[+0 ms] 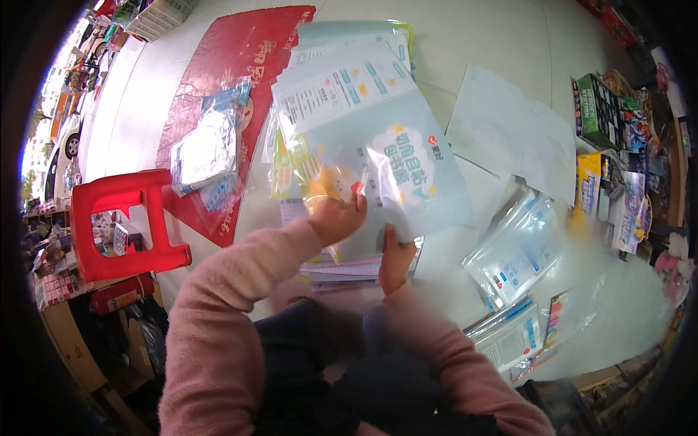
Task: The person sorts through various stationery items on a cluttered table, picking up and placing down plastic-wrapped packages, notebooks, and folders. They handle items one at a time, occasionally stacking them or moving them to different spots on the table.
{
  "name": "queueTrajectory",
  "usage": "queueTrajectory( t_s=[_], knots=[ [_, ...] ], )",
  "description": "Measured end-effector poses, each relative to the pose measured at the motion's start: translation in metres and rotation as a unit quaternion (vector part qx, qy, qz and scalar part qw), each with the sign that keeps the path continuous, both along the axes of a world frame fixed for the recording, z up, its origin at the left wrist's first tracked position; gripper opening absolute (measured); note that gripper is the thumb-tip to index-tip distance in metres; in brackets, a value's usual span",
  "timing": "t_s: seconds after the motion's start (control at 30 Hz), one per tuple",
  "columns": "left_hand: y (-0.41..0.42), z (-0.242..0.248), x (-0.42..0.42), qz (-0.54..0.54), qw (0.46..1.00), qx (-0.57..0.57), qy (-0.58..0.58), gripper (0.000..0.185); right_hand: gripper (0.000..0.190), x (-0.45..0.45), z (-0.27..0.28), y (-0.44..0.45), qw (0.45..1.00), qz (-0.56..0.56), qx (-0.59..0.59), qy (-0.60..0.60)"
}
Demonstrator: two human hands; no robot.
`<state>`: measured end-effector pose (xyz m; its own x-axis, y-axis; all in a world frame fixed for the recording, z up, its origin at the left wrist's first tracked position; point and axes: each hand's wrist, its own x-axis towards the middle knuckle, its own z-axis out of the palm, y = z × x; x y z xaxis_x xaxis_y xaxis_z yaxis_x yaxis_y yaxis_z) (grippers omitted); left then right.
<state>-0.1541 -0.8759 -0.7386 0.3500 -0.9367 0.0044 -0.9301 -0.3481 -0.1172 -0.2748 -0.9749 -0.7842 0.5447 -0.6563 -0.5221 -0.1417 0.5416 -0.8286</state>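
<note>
A pale blue plastic pack of book covers, bearing writing and a yellow cartoon print, is tilted in front of me. My right hand grips its lower edge, thumb on the front and the other fingers hidden behind. My left hand is curled over the pack's lower left front; whether it pinches the clear film there cannot be made out. Under and beyond the held pack lie more sheets and packs. Below it shows a stack of grid-lined paper.
A red plastic stool lies on its side at left, near clear bags on a red mat. At right are a white sheet, clear film packs and shelved boxed goods.
</note>
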Motion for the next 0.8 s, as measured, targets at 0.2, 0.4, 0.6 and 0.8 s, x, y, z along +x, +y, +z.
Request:
queueTrajectory(
  t_s=[0.2, 0.4, 0.6, 0.8],
  knots=[
    [-0.027, 0.036, -0.041, 0.027, 0.997, 0.022, 0.067, 0.022, 0.025, 0.025, 0.001, -0.030, 0.992, 0.105, -0.057, -0.035],
    [-0.021, 0.047, -0.049, 0.095, 0.978, -0.143, 0.116, 0.044, 0.023, 0.030, 0.041, -0.042, 0.990, 0.133, 0.042, -0.036],
    [-0.018, 0.079, -0.006, 0.239, 0.954, -0.101, 0.150, 0.030, 0.019, 0.040, 0.078, -0.055, 0.955, 0.223, -0.063, -0.183],
    [-0.003, 0.106, 0.025, 0.232, 0.948, -0.185, 0.118, 0.024, 0.035, -0.012, 0.032, -0.061, 0.931, -0.036, -0.357, 0.067]
  ],
)
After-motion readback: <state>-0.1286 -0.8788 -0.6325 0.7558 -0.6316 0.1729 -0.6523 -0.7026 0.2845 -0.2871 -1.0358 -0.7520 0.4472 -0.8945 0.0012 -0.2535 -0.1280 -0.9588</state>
